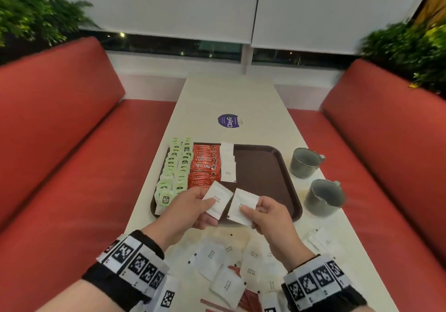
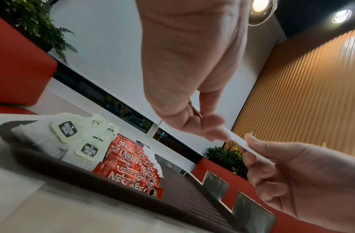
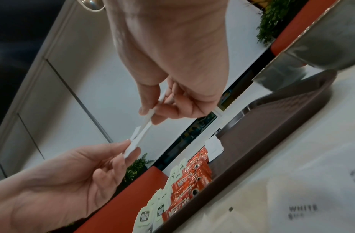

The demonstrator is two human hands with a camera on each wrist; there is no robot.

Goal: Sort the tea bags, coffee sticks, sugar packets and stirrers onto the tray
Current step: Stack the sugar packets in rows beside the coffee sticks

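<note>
A long white table [image 1: 241, 99] is flanked by red bench seats [image 1: 60, 123], one to the outer side of each hand. Beyond both hands a brown tray [image 1: 263, 174] lies on the table. On the tray, ahead of the left hand [image 1: 190, 209], green-tagged tea bags [image 1: 175, 169] are ranged in rows; red coffee sticks [image 1: 205, 164] are laid just beside them, and a column of white sugar packets [image 1: 228, 164] is set next to those, ahead of the gap between the hands. Two grey mugs [image 1: 316, 179] stand on the table beyond and outward of the right hand [image 1: 270, 217], beside the tray.

Below the wrists, nearer the person, loose sugar packets [image 1: 224, 268] are scattered on the table, with a few red sticks [image 1: 248, 299] among them.

One white sugar packet [image 1: 218, 202] is pinched between the thumb and fingers of the left hand; a second sugar packet [image 1: 242, 206] is pinched likewise by the right hand. Both packets are held above the near edge of the tray, their inner edges almost meeting. In the left wrist view the left-hand packet [image 2: 231, 137] is seen edge-on between the fingertips; in the right wrist view the two packets appear to overlap between the hands.
</note>
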